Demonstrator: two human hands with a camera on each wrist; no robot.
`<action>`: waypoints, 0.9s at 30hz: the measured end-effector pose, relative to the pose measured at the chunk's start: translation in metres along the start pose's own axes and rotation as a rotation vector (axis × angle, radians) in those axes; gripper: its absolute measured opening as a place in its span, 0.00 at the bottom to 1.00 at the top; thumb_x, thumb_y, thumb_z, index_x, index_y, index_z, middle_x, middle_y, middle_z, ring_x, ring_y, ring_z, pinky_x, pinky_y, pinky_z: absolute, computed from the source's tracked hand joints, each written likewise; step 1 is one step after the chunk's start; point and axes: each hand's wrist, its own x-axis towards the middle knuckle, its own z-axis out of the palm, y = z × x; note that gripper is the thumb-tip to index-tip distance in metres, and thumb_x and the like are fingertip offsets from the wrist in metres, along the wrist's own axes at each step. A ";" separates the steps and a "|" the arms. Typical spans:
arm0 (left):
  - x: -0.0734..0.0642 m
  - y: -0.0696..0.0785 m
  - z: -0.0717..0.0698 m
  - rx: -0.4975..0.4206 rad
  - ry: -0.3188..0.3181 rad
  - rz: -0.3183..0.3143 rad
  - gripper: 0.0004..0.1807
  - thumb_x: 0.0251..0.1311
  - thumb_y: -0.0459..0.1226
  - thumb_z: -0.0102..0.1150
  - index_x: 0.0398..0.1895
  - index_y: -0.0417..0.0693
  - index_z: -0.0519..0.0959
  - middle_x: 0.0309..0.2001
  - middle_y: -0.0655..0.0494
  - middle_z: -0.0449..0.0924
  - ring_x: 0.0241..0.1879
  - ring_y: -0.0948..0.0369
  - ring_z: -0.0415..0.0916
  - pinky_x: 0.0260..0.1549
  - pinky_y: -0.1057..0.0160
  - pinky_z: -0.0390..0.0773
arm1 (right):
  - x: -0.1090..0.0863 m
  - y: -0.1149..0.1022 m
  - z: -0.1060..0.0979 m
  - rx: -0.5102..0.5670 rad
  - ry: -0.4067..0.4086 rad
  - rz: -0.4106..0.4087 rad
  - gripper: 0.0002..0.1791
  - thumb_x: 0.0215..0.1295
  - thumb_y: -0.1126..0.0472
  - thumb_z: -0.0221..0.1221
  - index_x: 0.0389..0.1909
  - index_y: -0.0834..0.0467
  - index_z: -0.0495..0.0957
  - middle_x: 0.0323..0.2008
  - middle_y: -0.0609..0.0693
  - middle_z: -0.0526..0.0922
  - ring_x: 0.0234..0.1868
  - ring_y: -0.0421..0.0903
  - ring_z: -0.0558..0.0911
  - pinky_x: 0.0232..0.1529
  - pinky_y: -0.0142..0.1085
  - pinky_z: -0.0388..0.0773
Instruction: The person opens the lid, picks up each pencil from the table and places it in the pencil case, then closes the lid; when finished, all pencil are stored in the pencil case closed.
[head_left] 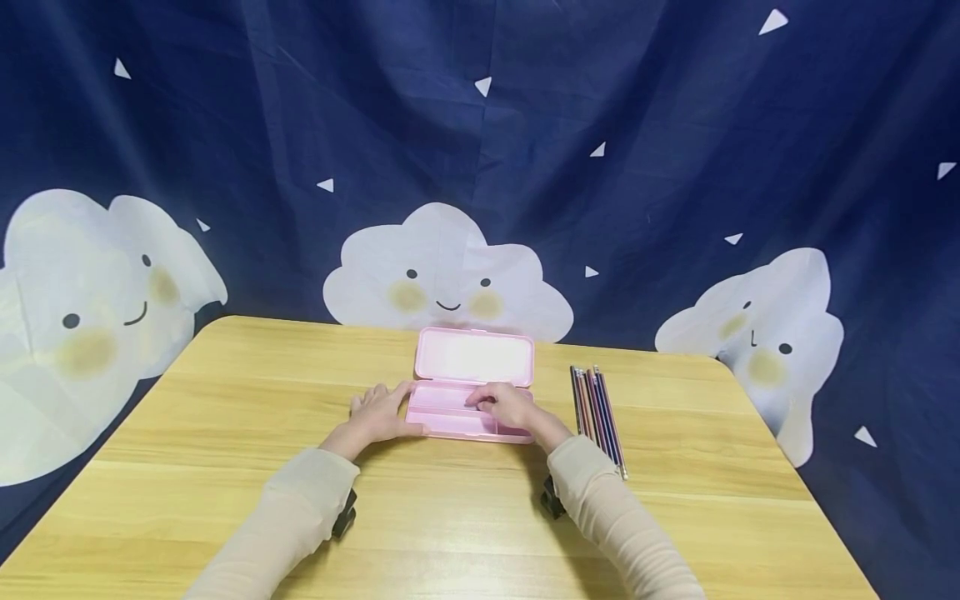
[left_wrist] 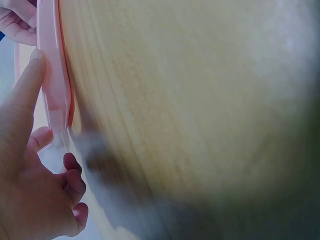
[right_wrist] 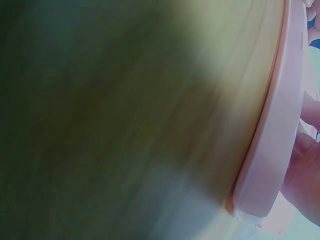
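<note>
A pink pencil case (head_left: 452, 423) lies with its lid (head_left: 474, 357) raised toward the back, showing long compartments inside. At its left end, my left hand (head_left: 379, 415) grips the case between the thumb at the front corner and the fingers farther back. In the left wrist view, the thumb (left_wrist: 31, 80) presses the case's front wall (left_wrist: 54, 75). My right hand (head_left: 506, 406) reaches over the right part of the case, its fingers bent down into the back compartment. A small dark spot shows by those fingertips; I cannot tell whether they hold something.
Several pencils (head_left: 597, 417) lie side by side to the right of the case, beside the right forearm. All of this is on a wooden table (head_left: 450, 517). Behind the table hangs a dark blue curtain (head_left: 420, 108) with printed clouds.
</note>
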 end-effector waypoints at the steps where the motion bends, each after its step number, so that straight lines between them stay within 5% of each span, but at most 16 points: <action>1: 0.000 0.000 0.000 0.000 -0.001 0.000 0.47 0.36 0.60 0.66 0.64 0.58 0.62 0.38 0.46 0.67 0.40 0.50 0.62 0.33 0.56 0.55 | 0.000 0.001 0.000 0.005 -0.005 0.001 0.13 0.62 0.73 0.49 0.41 0.63 0.81 0.43 0.55 0.81 0.47 0.49 0.77 0.53 0.42 0.71; 6: 0.001 0.000 0.001 -0.002 -0.002 0.000 0.47 0.36 0.60 0.66 0.63 0.58 0.63 0.38 0.45 0.67 0.40 0.51 0.62 0.34 0.57 0.55 | -0.001 0.002 0.000 0.037 -0.011 -0.009 0.13 0.62 0.73 0.49 0.42 0.63 0.80 0.44 0.56 0.81 0.49 0.50 0.76 0.53 0.41 0.71; 13: 0.000 0.000 0.000 -0.004 -0.003 0.000 0.47 0.37 0.60 0.66 0.63 0.57 0.63 0.39 0.45 0.67 0.40 0.51 0.62 0.34 0.56 0.56 | -0.004 0.001 -0.002 0.106 0.029 0.087 0.17 0.65 0.66 0.51 0.54 0.61 0.74 0.45 0.56 0.79 0.47 0.49 0.75 0.55 0.45 0.68; 22: 0.000 0.001 0.001 -0.007 -0.008 0.000 0.46 0.38 0.60 0.66 0.64 0.57 0.62 0.40 0.44 0.67 0.41 0.50 0.62 0.35 0.56 0.56 | -0.014 0.004 -0.012 0.122 0.068 -0.047 0.17 0.64 0.67 0.52 0.52 0.69 0.72 0.44 0.62 0.79 0.46 0.55 0.76 0.51 0.43 0.71; 27: -0.001 0.000 0.000 -0.013 -0.016 -0.004 0.47 0.38 0.60 0.65 0.64 0.57 0.62 0.41 0.44 0.67 0.42 0.50 0.62 0.35 0.55 0.56 | -0.022 0.010 -0.019 0.148 0.071 -0.047 0.18 0.64 0.66 0.52 0.53 0.69 0.71 0.45 0.63 0.78 0.45 0.53 0.76 0.50 0.40 0.72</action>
